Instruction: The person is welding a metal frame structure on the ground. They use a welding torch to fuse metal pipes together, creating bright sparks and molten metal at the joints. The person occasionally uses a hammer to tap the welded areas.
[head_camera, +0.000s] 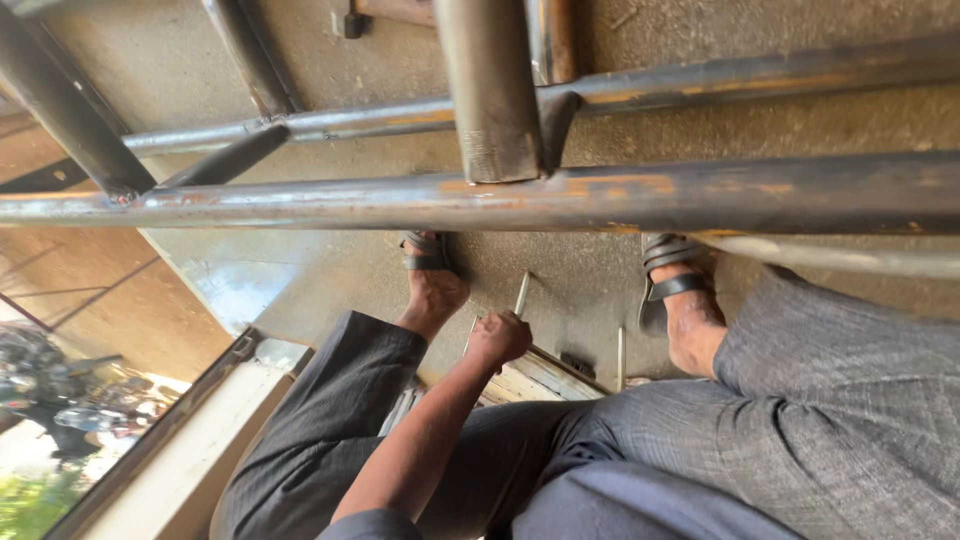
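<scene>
Below rusty round steel tubes (560, 195), left hand (497, 338) around thin metal rod (521, 294)

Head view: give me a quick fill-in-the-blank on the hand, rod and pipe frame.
1. The left hand grips a thin metal ____.
2. Both feet wear dark ____.
3. The welded frame above the feet is made of rusty metal ____.
4. The trousers are ____ in colour.

Missing words: rod; sandals; pipes; grey

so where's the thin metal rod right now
In the head view, the thin metal rod sits just left of centre, gripped in the left hand over the concrete floor, between the two sandalled feet and below the rusty steel pipe.
</scene>
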